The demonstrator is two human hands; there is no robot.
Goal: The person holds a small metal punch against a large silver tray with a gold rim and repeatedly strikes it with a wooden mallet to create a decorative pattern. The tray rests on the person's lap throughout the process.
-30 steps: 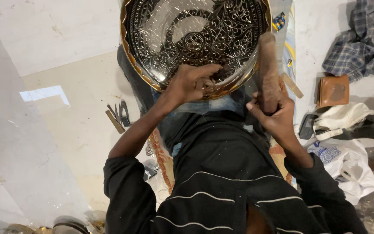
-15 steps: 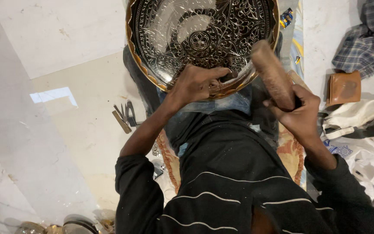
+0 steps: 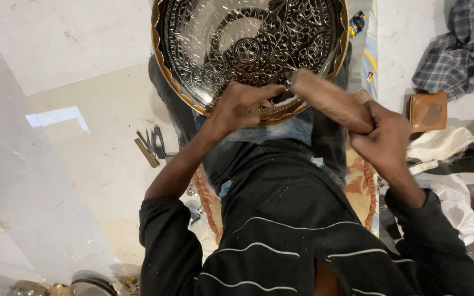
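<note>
A large round engraved metal tray (image 3: 193,38) with a golden scalloped rim rests on my lap, tilted toward me. My left hand (image 3: 242,107) is closed on a small thin tool held against the tray's near rim; the tool is mostly hidden by my fingers. My right hand (image 3: 385,137) grips a wooden mallet (image 3: 330,101), whose blurred head is down at the tool beside my left hand. My dark striped sleeves fill the lower frame.
Several small metal chisels (image 3: 152,145) lie on the floor to the left. At right are a brown leather pouch (image 3: 428,111), a plaid cloth (image 3: 464,52) and white cloths (image 3: 445,143). A patterned mat (image 3: 360,189) lies under me. Metal vessels (image 3: 91,282) sit at the bottom left.
The mallet in my right hand has swung from upright down and left onto the tool at the tray's rim. My left hand stayed on the rim.
</note>
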